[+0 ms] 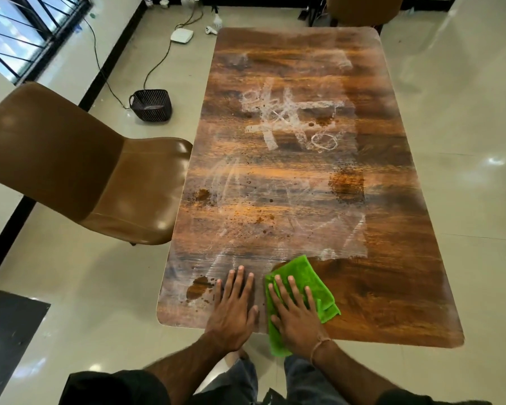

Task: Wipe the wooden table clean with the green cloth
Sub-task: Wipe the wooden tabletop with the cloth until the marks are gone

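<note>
Head view of the wooden table [392,287], seen lengthwise from its near short edge. The green cloth [304,276] is spread at the lower centre of the frame, just inside the near edge, with 1 corner hanging over that edge. It is pressed flat by the right hand [295,311], whose fingers are held straight rather than curled round the fabric. The left hand [234,305] is laid flat on the bare wood just beside it, fingers extended and nothing held. The task is judged to be at an early stage. A darker, cleaner-looking band is seen along the right side and beside the cloth, whereas white scribbled marks [287,121] at the upper centre, pale streaks across the middle and brown spots [202,194] at the left and near the left hand are left to be wiped. A brown chair [85,171] is placed at the left of the frame and a dark basket [152,105] on the floor beyond it. The part of the cloth under the palm is hidden; the table legs are not shown; whether the white residue is dry or wet cannot be told.
</note>
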